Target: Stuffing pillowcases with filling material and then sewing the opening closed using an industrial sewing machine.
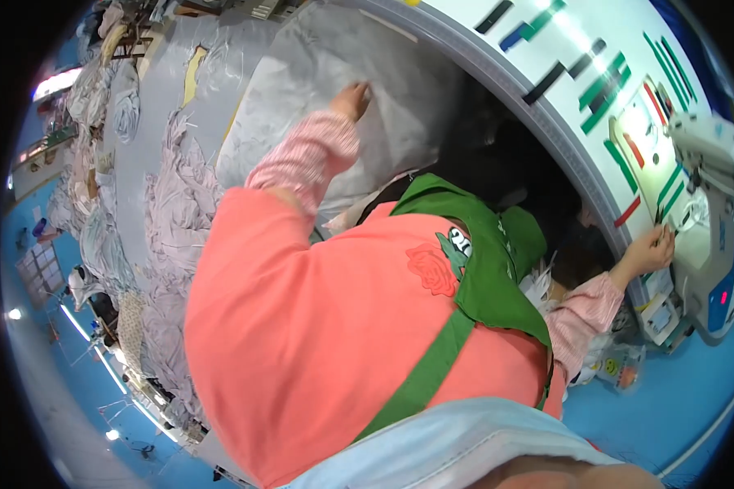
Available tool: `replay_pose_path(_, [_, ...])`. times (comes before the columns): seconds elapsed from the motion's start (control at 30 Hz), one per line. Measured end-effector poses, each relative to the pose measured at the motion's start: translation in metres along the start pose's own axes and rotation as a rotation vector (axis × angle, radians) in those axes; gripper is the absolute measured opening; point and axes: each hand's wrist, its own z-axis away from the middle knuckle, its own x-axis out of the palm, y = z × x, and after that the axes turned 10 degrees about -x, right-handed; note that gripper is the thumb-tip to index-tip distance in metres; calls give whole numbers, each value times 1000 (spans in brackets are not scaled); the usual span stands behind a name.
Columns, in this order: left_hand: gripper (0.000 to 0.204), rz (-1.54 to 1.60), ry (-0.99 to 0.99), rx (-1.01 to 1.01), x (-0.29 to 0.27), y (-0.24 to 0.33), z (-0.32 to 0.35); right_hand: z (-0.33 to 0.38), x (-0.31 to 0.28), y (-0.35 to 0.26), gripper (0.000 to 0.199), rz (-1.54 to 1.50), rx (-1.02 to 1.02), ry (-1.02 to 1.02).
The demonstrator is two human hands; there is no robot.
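Fingers of the left hand (351,99) press down flat on a pale grey fabric piece (334,57) spread over the cutting table (465,49), palm lowered, with no fold visibly pinched between them; whether they clasp the cloth at all cannot be told from this angle. Across the body, the right hand (649,249) reaches to the bed of a white sewing machine (714,204), fingertips closed lightly on a narrow green strip (669,191) lying just beside the needle area. Seen from the single head view, the person in a coral top and green apron (485,269) leans over the bench, pink striped sleeves stretched wide apart, with more green, black and red strips (603,90) laid out along the white tabletop and heaps of grey cloth (171,212) piled to the left. Done well, this step would seem to call for the strip to be held near its end and kept straight under the machine's foot, while the left hand draws the grey panel smoothly without dragging neighbouring layers off the stack.
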Motion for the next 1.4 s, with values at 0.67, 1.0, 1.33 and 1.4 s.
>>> replay_pose_path(0.67, [39,-329,453,440,-37,-181,-347,-15,-16,-26,28,-30,218,-171])
replay_pose_path(1.0, [22,-202,-37,442,-20,0,-137,-18,-43,-25,27,58,188,-154])
replay_pose_path(1.33, [17,17,461,622,-11,22,6,-19,-7,-18,28,-100,107,26])
replay_pose_path(1.4, [18,29,485,623,-6,23,12,-19,-12,-25,28,-79,137,38])
